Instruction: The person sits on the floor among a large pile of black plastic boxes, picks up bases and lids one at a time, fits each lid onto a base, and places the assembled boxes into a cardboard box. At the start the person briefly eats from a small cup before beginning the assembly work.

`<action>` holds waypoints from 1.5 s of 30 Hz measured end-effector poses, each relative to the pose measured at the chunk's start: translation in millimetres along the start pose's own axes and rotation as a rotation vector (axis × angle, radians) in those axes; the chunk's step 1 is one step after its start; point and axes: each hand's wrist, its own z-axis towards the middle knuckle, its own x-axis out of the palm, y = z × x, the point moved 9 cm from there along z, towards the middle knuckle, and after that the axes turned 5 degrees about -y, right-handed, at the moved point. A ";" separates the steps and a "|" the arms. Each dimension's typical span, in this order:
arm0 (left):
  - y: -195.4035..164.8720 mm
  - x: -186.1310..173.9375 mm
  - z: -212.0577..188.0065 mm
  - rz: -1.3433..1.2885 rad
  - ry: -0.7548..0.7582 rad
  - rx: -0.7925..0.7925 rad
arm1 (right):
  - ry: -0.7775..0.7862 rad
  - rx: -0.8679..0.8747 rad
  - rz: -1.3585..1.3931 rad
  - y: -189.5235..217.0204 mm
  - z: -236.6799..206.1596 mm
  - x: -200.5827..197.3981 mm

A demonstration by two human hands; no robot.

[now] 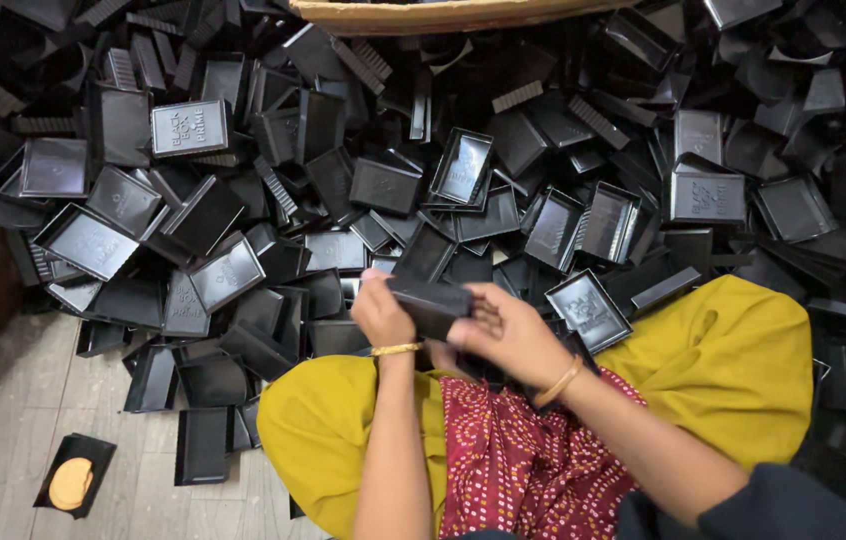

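Just below frame centre: black box [430,303] held between both hands, long axis left-right. Left hand [381,315] fingers curled over left end; right hand [508,335] fingers clamped on right end. Heap of black trays [243,200] fills upper frame; yellow trousers [723,360] beneath.

Someone sits on the floor [23,390] in yellow trousers [733,360], both hands closed on one black box [431,303]: left hand [381,315] at its left end, right hand [505,333] at its right. A heap of black boxes [423,180] spreads ahead. A lone tray [74,474] holds a tan disc [70,483].
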 end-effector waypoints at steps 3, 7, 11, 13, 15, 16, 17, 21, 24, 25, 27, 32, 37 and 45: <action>26.2 -7.7 -8.0 -0.040 -0.040 -0.270 | -0.021 -0.095 -0.236 11.4 -13.1 12.9; 49.6 12.6 -23.6 -0.417 -0.017 -0.576 | -0.121 -0.208 -0.482 30.0 -17.7 14.7; 49.3 65.5 -70.9 -1.025 0.128 -1.120 | -0.167 -0.611 -0.765 63.2 -26.6 24.5; 40.0 69.6 -79.9 -0.994 0.201 -1.136 | -0.146 -0.459 -0.736 51.6 -16.1 20.7; 28.4 68.8 -75.5 -1.000 0.241 -1.041 | -0.142 -0.018 -0.659 17.1 -3.5 7.1; 22.4 66.0 -67.4 -0.937 0.279 -0.928 | -0.148 0.020 -0.678 15.7 -2.4 3.8; 16.5 63.2 -58.0 -0.873 0.315 -0.815 | -0.155 0.056 -0.696 15.8 -1.0 -0.9; 10.0 49.9 -27.0 -0.580 0.297 -0.564 | -0.371 -0.607 -0.969 89.8 -13.3 -10.6; 15.3 51.6 -27.2 -0.938 0.214 -0.806 | -0.252 -0.320 -0.499 69.6 -6.5 -22.3; 10.9 52.2 -27.7 -0.988 0.219 -0.808 | -0.196 -0.204 -0.366 56.4 -5.4 -19.5; -0.5 56.5 -29.4 -1.093 0.233 -0.806 | -0.087 0.020 -0.101 23.5 -8.8 0.7; -19.7 54.3 -35.6 -1.084 0.327 -0.779 | -0.185 -0.029 -0.297 3.1 -13.1 6.7; -28.5 52.6 -35.0 -0.959 0.392 -0.616 | -0.167 -0.063 -0.296 0.1 -12.7 5.1; -41.5 40.1 -19.5 -0.576 0.477 -0.214 | 0.155 0.225 0.044 -23.0 1.4 8.9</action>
